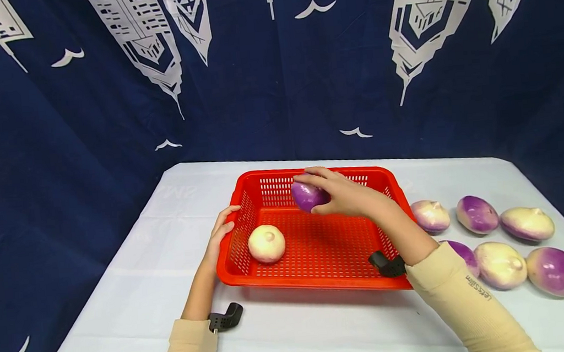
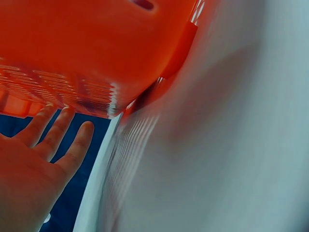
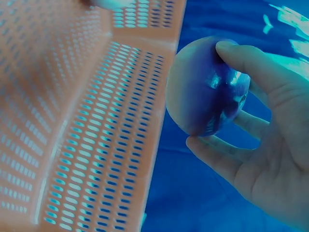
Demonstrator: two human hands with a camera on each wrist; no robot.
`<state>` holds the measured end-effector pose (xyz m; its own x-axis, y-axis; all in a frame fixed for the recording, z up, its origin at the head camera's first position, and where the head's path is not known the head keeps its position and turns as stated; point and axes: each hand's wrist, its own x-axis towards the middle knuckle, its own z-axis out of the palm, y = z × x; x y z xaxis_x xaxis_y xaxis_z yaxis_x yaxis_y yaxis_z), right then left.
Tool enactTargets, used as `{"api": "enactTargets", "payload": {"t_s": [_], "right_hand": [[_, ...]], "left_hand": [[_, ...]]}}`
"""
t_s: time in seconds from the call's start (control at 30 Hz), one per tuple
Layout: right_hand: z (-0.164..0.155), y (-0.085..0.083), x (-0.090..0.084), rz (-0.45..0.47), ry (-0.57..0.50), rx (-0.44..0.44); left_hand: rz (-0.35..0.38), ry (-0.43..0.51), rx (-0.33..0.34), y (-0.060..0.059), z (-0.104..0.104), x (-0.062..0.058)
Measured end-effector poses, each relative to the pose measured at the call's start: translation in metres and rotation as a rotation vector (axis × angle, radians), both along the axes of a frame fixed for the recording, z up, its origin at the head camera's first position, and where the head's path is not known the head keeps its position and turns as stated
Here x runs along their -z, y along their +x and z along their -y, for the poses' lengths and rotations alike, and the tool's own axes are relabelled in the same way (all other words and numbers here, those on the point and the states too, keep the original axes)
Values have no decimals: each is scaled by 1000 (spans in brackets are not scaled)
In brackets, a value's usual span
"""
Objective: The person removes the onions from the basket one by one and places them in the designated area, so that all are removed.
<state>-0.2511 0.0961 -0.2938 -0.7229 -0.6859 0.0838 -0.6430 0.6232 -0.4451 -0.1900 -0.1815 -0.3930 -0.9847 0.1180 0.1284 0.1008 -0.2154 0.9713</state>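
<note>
1. Over the far half of the red basket (image 1: 319, 275), the right hand (image 1: 345, 196) holds a purple turnip (image 1: 307, 195) in the air, fingers arched over its top and the thumb tucked underneath.
2. From the right wrist view, the same turnip (image 3: 205, 87) sits clamped between the thumb and the fingers (image 3: 251, 63), with the slotted basket wall (image 3: 111, 135) just beside it.
3. Inside the basket, a pale turnip (image 1: 266, 243) lies on the floor near the left wall, lower than the held one and apart from it.
4. At the basket's left rim, the left hand (image 1: 221, 230) rests with straight fingers against the outside edge; it grips nothing.
5. The left wrist view shows that palm (image 2: 29, 174) spread open with the fingers (image 2: 77, 145) reaching up to the underside of the basket rim (image 2: 96, 63).
6. So the two hands are apart: one is on the left wall, the other is above the back of the basket, and the held turnip is to the right of the left hand and farther from the person.
7. To the right of the basket, six more turnips lie on the white tablecloth (image 1: 324, 327) in two rows; the nearest (image 1: 430, 215) is just beside the basket's right wall, and one (image 1: 466, 256) is partly hidden behind the right sleeve (image 1: 466, 305).
8. Behind the table hangs a dark blue curtain (image 1: 275, 88) printed with white buildings and birds.
</note>
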Motion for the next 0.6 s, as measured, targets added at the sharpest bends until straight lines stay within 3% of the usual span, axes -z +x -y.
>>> {"api": "enactTargets", "payload": {"t_s": [0.3, 0.6], "right_hand": [[-22, 14, -18, -3, -95, 98], [-46, 32, -29, -212, -182, 164]], "left_hand": [[1, 0, -5, 2, -1, 0], [-23, 8, -5, 0, -2, 1]]}}
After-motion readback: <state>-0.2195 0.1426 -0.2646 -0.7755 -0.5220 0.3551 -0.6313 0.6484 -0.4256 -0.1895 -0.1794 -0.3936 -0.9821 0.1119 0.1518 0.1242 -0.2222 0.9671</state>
